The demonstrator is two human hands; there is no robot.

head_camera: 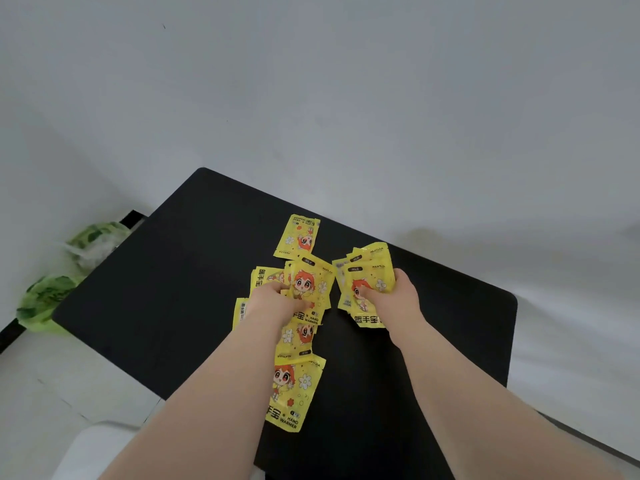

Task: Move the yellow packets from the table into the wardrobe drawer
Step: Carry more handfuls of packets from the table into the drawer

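Head view: a black table (156, 306) is standing by a pale wall. The yellow packets (304, 282) are sitting in a strip across its middle, running from near the far edge to the near edge.

The left hand (273, 299) is curling its fingers round a bundle (311, 308) at table ctr. How many it is holding, can't tell.

The right hand (401, 296) is pinching a fanned stack (372, 268) just beside that bundle, w/ the thumb (363, 292) pressing on top and the fingers hiding underneath. Whether either bunch is lifting clear of the top, can't tell.

Loose ones lying flat:
- a single packet (298, 237) toward the far edge
- a side packet (241, 311) poking out left of the left hand
- one more (301, 336) peeking from beside the left wrist
- the nearest packet (296, 389) by the near edge

Green bags (48, 299) are slumping on the floor off the table's left corner. No drawer is showing.

Handling, judging by looks: these are prob. thin, light, glossy sachets, soft w/ a bit of filling and not fragile. They're likely slippery vs. each other, so a fanned stack is asking to shed pieces. It seems best to be squaring each bunch up and pinching across its middle, thumb on top and fingers below. The flat loose ones prob. need sliding to a table edge or lifting by a sealed rim.
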